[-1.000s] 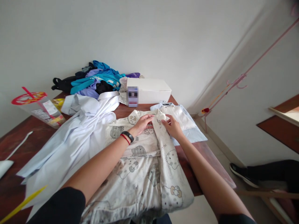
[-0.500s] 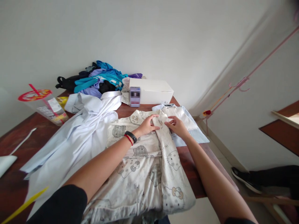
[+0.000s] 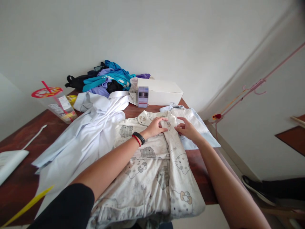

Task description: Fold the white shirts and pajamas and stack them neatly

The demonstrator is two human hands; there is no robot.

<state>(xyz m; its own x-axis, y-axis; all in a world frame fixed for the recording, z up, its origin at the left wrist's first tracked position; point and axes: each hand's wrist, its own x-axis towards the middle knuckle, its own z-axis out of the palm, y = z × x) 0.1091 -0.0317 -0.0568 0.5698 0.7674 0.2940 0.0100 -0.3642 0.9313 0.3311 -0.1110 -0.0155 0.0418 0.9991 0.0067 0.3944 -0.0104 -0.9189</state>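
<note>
Both hands, left hand (image 3: 156,127) and right hand (image 3: 188,128), press flat at twelve o'clock on the soft, light pyjama top (image 3: 152,168); its collar looks easiest to grip.

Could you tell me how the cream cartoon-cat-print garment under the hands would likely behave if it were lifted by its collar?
The cream cat-print garment would probably hang floppy: it lies creased and drapes over the wooden table edge. It looks slightly padded, so perhaps bulky yet light. Left hand and right hand press it flat, so folds may spring open.
</note>
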